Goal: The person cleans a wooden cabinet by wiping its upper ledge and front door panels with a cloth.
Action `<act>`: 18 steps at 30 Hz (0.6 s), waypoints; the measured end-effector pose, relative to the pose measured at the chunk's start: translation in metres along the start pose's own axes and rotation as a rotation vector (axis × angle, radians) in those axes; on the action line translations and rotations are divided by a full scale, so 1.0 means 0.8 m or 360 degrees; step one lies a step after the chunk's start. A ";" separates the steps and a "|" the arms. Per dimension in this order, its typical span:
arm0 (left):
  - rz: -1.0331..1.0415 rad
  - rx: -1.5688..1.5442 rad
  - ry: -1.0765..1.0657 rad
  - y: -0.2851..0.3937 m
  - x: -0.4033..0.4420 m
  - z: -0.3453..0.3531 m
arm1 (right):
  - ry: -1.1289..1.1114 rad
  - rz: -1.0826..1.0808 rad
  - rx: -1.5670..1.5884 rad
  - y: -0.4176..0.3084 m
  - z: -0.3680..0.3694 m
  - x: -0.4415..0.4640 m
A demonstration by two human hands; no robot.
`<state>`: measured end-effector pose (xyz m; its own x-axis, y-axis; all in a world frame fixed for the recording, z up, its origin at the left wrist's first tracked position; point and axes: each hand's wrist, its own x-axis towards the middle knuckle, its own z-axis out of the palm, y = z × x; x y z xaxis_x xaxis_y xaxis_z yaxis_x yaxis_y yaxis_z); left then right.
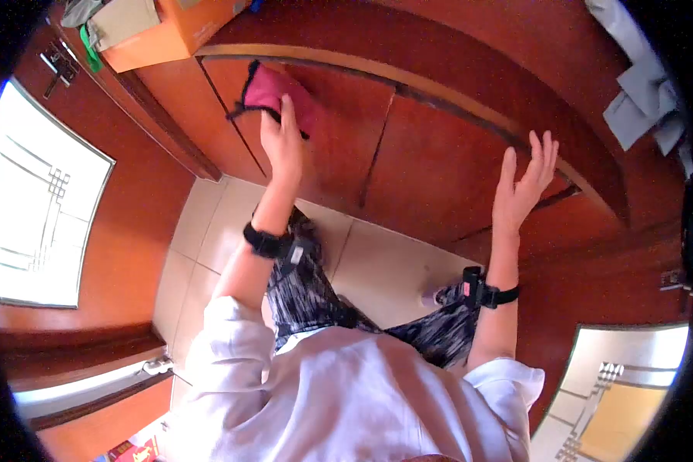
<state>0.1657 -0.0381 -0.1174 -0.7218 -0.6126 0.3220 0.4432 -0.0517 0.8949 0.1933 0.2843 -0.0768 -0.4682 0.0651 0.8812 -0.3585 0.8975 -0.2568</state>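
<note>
My left hand [283,146] is closed on a pink cloth [268,86] with a dark trimmed edge. The cloth lies against the upper part of a reddish-brown cabinet door [339,115], and my fingers partly cover it. On the right, my right hand [525,185] is raised with fingers spread and nothing in it. It is in front of the cabinet, near the curved wooden edge [585,181]. Each wrist wears a black strap with a small device.
An orange box [169,35] with things in it stands on the ledge at the upper left. Grey-white cloth or paper pieces [639,92] lie at the upper right. Wooden doors with patterned glass panes [38,200] flank me. Beige floor tiles [377,254] extend below the cabinet.
</note>
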 end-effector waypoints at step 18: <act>0.0523 0.1279 -0.0662 -0.147 -0.154 0.048 | 0.0007 -0.0125 -0.0433 0.022 0.034 0.004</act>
<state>0.1818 0.0736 -0.2506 -0.8257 -0.1635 0.5398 0.2720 0.7231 0.6350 0.1632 0.2886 -0.0891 -0.4437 -0.0078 0.8961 -0.1632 0.9840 -0.0722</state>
